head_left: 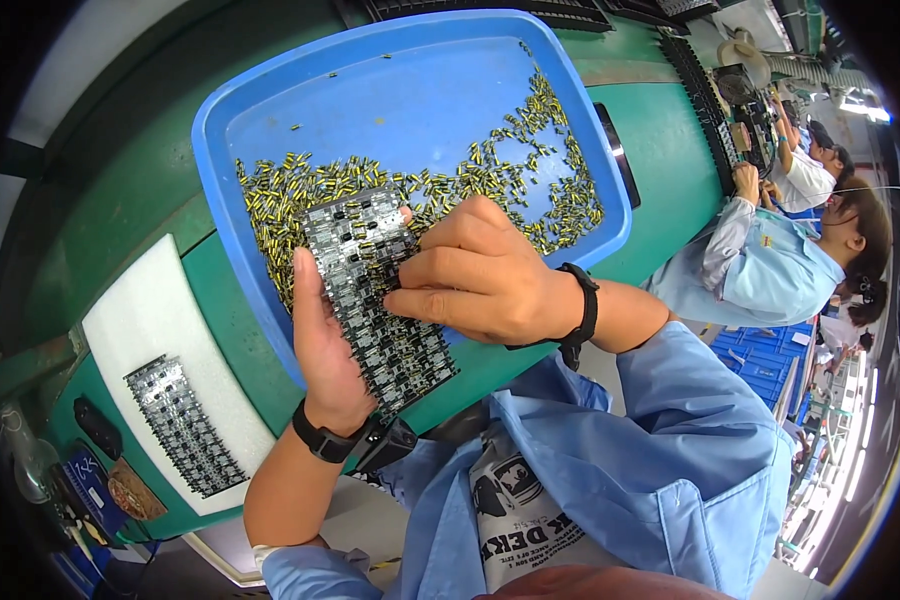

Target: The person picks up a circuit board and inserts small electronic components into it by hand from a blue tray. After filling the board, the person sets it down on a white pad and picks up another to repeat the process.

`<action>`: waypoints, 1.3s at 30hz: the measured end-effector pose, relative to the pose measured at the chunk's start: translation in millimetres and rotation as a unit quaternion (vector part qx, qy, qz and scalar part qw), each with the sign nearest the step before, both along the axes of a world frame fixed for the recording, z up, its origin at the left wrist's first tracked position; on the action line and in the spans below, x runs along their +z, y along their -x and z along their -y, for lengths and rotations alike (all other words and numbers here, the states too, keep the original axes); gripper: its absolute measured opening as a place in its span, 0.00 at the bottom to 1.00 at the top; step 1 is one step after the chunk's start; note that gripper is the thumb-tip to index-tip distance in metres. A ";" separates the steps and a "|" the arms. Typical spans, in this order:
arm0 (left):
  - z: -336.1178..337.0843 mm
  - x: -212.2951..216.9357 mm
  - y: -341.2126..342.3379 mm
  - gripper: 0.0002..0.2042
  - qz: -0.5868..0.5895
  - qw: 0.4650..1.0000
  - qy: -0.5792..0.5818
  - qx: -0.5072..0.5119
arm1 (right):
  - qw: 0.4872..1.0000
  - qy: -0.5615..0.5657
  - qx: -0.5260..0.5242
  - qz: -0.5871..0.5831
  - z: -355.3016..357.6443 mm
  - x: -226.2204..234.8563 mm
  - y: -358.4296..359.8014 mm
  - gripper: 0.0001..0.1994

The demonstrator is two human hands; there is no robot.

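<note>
A long circuit board panel [348, 290], dense with small parts, is tilted over the near edge of a blue plastic tub [370, 105]. My left hand [328, 362] grips the panel from its left side and underneath, thumb along the edge. Over the panel's middle, my right hand [495, 275] has its fingers pinched down close to the board. Whatever is between those fingertips is hidden. Many small cylindrical capacitors [490, 180], dark with yellow-green, lie scattered in the tub. A few similar capacitors show upright on the panel's upper part.
Left of the tub, a second board panel [185, 425] lies on a white foam sheet [145, 300]. Beyond it are a black object [97, 427] and a blue box [92, 490]. Co-workers [780, 260] sit along the green bench [670, 130] at right, near a black slotted rail [698, 100].
</note>
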State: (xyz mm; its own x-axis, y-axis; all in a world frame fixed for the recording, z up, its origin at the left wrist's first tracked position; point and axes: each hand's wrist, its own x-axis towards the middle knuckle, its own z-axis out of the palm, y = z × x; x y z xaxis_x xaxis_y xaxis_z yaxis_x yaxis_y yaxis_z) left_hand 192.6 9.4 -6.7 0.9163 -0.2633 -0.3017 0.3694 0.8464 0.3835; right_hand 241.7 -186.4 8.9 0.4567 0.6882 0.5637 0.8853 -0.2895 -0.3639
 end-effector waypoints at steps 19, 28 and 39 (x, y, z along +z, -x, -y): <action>-2.8 0.9 -2.9 0.32 -0.032 0.998 -0.035 0.034 | 0.998 0.023 0.022 0.048 0.5 4.3 0.2 0.19; -9.3 -4.8 -7.5 0.35 0.023 0.997 0.070 0.017 | 0.967 -0.119 -0.098 -0.203 11.2 -3.4 -10.8 0.07; -11.1 -3.1 -11.2 0.42 -0.007 0.989 0.148 0.027 | 0.966 0.113 0.065 -0.224 13.7 -15.7 -14.7 0.05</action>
State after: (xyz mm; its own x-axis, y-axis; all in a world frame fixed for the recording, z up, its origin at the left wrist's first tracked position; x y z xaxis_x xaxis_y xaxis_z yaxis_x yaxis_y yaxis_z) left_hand 203.8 20.5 -9.8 0.9281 -0.2917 -0.2316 0.3233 0.9397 0.1120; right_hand 256.4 -200.1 -6.8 0.5214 0.8384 0.1590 0.6884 -0.3032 -0.6589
